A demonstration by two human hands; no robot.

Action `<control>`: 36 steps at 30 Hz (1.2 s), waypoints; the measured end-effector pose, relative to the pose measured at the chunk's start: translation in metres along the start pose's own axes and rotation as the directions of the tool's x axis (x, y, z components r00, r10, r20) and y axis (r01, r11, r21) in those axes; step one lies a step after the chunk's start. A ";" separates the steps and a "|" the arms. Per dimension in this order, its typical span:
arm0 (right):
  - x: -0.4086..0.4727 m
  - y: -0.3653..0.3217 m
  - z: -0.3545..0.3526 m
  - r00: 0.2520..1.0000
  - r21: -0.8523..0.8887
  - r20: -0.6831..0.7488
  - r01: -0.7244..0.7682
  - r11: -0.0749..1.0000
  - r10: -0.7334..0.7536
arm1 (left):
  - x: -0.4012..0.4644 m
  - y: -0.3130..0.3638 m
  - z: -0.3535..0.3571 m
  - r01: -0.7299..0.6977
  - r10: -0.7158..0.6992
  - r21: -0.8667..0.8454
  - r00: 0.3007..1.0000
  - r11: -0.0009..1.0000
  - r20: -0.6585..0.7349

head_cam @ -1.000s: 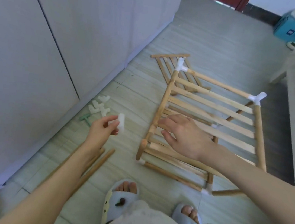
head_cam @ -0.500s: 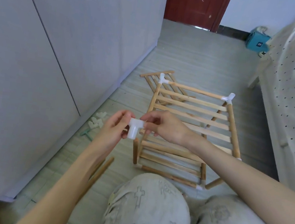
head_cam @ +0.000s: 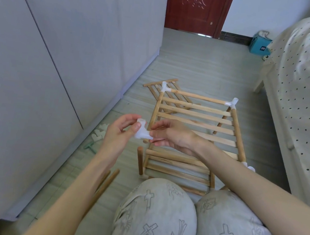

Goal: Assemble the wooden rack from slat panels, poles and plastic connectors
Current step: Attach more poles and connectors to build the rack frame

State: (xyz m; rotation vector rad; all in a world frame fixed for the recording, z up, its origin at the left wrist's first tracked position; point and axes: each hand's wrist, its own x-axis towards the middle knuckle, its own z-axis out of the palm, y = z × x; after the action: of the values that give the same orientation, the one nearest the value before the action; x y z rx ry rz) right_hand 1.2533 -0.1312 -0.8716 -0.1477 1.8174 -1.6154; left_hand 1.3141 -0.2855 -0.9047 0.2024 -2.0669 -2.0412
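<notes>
Both hands have come together in front of the knees, and the white connector (head_cam: 141, 131) that the left hand (head_cam: 118, 132) held out by the wall a second ago now sits between them. Left hand fingers pinch its top end. The right hand (head_cam: 173, 136) pinches its other end with fingertips. They hold it up in the air, just above the near left corner of the rack (head_cam: 193, 129).

The rack looks about half done, I think. Two far corners already have white connectors, and slat shelves sit between the poles. One near pole (head_cam: 140, 161) stands bare on top. More connectors (head_cam: 100, 133) wait by the wall, two loose poles (head_cam: 107, 183) lie on the floor, and a spare slat panel (head_cam: 169, 94) lies behind.
</notes>
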 end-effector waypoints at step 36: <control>0.051 0.072 -0.024 0.990 -0.907 0.022 -0.039 0.419 0.141 | -0.012 -0.104 0.023 0.025 0.033 0.402 0.990 0.915 -0.137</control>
State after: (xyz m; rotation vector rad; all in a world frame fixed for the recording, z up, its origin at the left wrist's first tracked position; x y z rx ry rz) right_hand 1.2270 -0.1213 -0.9583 -0.5896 2.3820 -0.3316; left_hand 1.3138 -0.2622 -1.0095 0.3991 -2.3677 -1.5224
